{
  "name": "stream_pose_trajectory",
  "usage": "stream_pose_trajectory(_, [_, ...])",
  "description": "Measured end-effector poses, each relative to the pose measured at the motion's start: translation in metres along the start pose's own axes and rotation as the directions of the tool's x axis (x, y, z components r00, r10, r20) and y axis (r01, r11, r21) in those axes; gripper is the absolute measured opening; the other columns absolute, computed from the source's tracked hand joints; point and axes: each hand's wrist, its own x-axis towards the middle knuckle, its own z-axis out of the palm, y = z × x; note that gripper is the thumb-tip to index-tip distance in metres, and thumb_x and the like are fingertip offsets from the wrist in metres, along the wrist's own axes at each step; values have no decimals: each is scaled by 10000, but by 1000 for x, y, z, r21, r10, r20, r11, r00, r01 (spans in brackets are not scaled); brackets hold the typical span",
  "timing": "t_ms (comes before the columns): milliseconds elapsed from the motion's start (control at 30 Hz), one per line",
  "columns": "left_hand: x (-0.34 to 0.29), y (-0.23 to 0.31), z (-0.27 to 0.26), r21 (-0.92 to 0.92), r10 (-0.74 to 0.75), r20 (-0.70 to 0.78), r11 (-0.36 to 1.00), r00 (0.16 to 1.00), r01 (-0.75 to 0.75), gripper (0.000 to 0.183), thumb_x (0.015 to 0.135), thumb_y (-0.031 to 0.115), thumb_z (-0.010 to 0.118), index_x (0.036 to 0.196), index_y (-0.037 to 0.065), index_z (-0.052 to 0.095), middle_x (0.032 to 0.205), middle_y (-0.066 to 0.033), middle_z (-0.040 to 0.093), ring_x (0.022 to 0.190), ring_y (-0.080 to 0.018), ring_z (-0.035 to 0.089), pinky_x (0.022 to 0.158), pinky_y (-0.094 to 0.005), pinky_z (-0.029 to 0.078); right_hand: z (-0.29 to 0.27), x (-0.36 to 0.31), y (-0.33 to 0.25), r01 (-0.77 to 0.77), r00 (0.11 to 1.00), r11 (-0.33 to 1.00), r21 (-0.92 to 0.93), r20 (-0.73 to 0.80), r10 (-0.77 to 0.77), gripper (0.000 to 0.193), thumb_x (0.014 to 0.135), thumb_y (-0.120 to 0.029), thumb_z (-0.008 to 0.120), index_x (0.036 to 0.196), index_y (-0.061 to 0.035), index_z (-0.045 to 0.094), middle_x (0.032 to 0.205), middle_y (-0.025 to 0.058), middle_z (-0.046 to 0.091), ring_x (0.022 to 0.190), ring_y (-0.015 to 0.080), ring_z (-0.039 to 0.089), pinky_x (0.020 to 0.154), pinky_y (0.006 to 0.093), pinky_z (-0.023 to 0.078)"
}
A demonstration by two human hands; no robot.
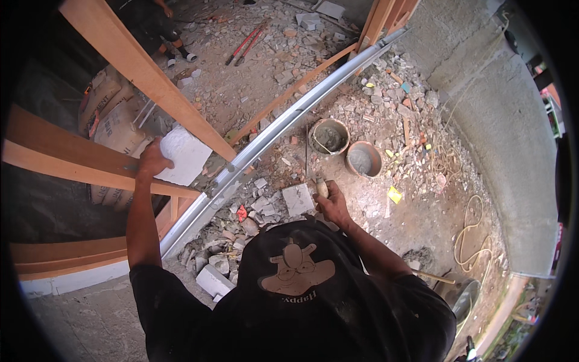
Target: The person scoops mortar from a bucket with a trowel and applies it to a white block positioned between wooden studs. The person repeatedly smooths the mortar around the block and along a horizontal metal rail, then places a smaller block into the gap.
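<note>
My left hand (155,159) grips the left edge of a white lightweight block (186,158) between two upright wooden posts of the frame. The block's top looks rough and its front face smooth. My right hand (333,205) is closed round the pale wooden handle of a trowel (322,188), low in front of my chest. Its blade shows only as a thin dark line, seen nearly edge on. Beyond this hand stand a bucket of grey mortar (329,137) and a second, brownish bucket (364,160) with grey contents. Another white block (298,200) lies beside the trowel hand.
Wooden posts (151,78) rise from a low wall with a pale metal strip (313,99) along it. Cement sacks (114,120) sit behind the frame. Rubble (259,211) covers the ground. Beyond, a person (148,24) stands near red-handled cutters (244,43). A hose (467,241) lies right.
</note>
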Motion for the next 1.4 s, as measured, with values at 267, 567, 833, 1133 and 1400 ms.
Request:
stream_pose_trajectory(267, [-74, 20, -25, -134, 69, -238, 986, 969, -103, 806, 478, 128, 816, 1213, -32, 524, 1152, -263, 617, 1122, -420, 577, 976, -450, 457, -32, -20, 20, 1, 996, 993, 119, -91, 10, 335, 912, -251, 658, 1160, -44, 571, 725, 20, 576, 575, 93, 509, 524, 274, 443])
stream_pose_trajectory(567, [-161, 84, 29, -195, 18, -143, 980, 990, -46, 861, 504, 197, 881, 1244, -13, 494, 1128, -269, 608, 1086, -438, 574, 946, -472, 456, -127, 20, 106, -171, 945, 964, -203, -312, 102, 333, 874, -287, 614, 1030, 6, 584, 725, 184, 647, 649, 284, 642, 611, 400, 504])
stream_pose_trajectory(833, [-166, 200, 218, -125, -67, 68, 989, 995, 76, 804, 497, 165, 891, 1174, -2, 490, 1081, -224, 606, 1039, -403, 601, 901, -488, 490, -260, 88, 131, -226, 932, 770, -596, -363, -8, 382, 893, -349, 591, 1069, -10, 581, 927, 224, 679, 920, 399, 662, 784, 478, 515])
stream_pose_trajectory(1133, [-147, 347, 393, -185, -82, 211, 975, 974, 122, 791, 522, 231, 864, 1165, -17, 475, 1084, -219, 536, 1054, -434, 526, 930, -530, 430, -406, 281, 242, -420, 899, 382, -823, -320, 298, 336, 912, -212, 479, 1177, -36, 587, 1153, 260, 624, 1060, 408, 639, 923, 519, 491])
stream_pose_trajectory(1400, [-124, 421, 501, -251, -182, 287, 933, 941, 257, 826, 554, 182, 870, 1229, -14, 437, 1126, -201, 523, 1075, -369, 528, 947, -464, 426, -406, 456, 395, -454, 866, 252, -855, -356, 350, 299, 950, -170, 460, 1114, -38, 672, 1166, 194, 634, 1069, 359, 655, 887, 445, 532])
